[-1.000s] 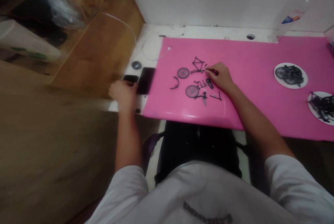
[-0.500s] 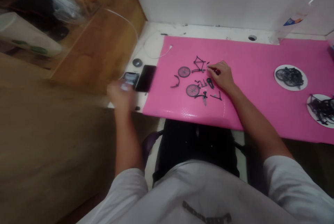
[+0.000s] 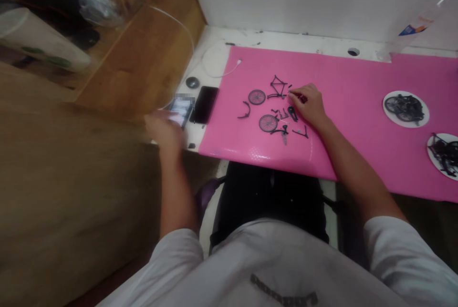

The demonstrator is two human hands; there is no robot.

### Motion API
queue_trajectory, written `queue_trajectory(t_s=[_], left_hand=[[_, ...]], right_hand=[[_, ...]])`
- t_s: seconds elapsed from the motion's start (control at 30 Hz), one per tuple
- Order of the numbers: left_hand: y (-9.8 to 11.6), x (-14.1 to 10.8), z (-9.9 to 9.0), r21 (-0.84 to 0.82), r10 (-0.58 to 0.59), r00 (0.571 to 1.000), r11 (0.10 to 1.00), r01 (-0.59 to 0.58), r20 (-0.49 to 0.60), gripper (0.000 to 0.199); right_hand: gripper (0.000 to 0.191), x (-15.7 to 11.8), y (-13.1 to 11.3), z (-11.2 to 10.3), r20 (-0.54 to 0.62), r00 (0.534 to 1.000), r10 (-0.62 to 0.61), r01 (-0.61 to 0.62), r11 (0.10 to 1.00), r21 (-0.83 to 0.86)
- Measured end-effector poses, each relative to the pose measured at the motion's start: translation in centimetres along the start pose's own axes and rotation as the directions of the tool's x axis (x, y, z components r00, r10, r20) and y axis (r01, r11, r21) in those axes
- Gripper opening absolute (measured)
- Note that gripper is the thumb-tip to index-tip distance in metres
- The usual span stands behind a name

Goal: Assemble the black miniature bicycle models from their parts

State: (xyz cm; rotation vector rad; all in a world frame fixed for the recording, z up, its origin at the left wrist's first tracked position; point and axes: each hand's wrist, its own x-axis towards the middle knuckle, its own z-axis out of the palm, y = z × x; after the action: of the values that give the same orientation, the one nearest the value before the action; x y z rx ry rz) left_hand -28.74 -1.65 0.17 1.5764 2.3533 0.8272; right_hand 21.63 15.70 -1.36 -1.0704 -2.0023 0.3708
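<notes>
My left hand [image 3: 164, 129] is at the table's left edge, blurred, touching the near side of a phone with a lit screen [image 3: 182, 110]; its fingers are smeared. My right hand [image 3: 307, 102] rests on the pink mat [image 3: 350, 107], fingers pinched at a tiny part too small to name. Left of it lie a black toy bicycle frame [image 3: 277, 86], a spoked wheel [image 3: 256, 97] and a curved black piece [image 3: 244, 110]. Nearer my body are a second wheel [image 3: 268, 123], a black chain part [image 3: 292, 114] and several small pieces.
A dark phone [image 3: 204, 105] and a round black object [image 3: 192, 82] are on the left. On the right stand two white plates of black parts [image 3: 405, 108] [image 3: 443, 154] and a clear bottle [image 3: 418, 25]. A white cable [image 3: 214, 76] crosses the back left.
The whole view has shifted slightly, so the mat and parts appear a little further right. My left hand has moved slightly against the lit phone, which looks more tilted. The right hand keeps its place.
</notes>
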Motion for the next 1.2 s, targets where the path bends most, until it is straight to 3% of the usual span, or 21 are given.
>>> queue_trajectory(t_s=[0.1, 0.3, 0.4, 0.47, 0.6, 0.7, 0.93, 1.03, 1.2], left_hand=[[0.4, -0.4, -0.1, 0.054, -0.027, 0.981, 0.998, 0.039, -0.192, 0.052], [2.4, -0.5, 0.1, 0.038, 0.063, 0.975, 0.998, -0.056, -0.211, 0.042], [5.5, -0.4, 1.3, -0.013, 0.198, 0.967, 0.979, -0.203, -0.159, 0.040], [8.3, -0.3, 2.5, -0.095, 0.265, 0.952, 0.955, -0.281, -0.153, 0.034], [14.5, 0.1, 5.8, -0.256, 0.412, 0.911, 0.879, -0.403, -0.020, 0.021], [18.6, 0.9, 9.0, -0.402, 0.475, 0.867, 0.830, -0.385, 0.150, 0.014], [25.9, 2.2, 15.9, -0.653, 0.568, 0.771, 0.705, -0.275, 0.288, 0.015], [27.0, 1.8, 17.4, -0.746, 0.548, 0.777, 0.646, -0.159, 0.310, 0.014], [26.1, 1.4, 18.7, -0.846, 0.463, 0.837, 0.533, 0.000, 0.291, 0.028]], right_hand=[[0.030, -0.1, -0.3, -0.1, -0.012, 1.000, -0.012, 0.012, 1.000, -0.005], [0.033, -0.1, -0.1, 0.0, 0.001, 1.000, -0.001, 0.001, 1.000, 0.008], [0.031, 0.0, 0.3, 0.1, 0.015, 1.000, -0.008, 0.008, 1.000, 0.008], [0.031, -0.1, 0.4, 0.1, 0.026, 1.000, -0.015, 0.015, 1.000, 0.011], [0.035, -0.1, 0.4, 0.1, 0.027, 0.999, -0.041, 0.040, 0.999, 0.024], [0.038, -0.1, 0.2, 0.1, 0.037, 0.998, -0.045, 0.044, 0.999, 0.024], [0.034, 0.0, -0.8, -0.1, 0.046, 0.999, -0.019, 0.020, 1.000, -0.009], [0.036, -0.1, -0.9, -0.1, 0.008, 1.000, -0.023, 0.023, 1.000, 0.000], [0.048, -0.4, -0.5, 0.4, -0.053, 0.994, -0.096, 0.100, 0.992, 0.072]])
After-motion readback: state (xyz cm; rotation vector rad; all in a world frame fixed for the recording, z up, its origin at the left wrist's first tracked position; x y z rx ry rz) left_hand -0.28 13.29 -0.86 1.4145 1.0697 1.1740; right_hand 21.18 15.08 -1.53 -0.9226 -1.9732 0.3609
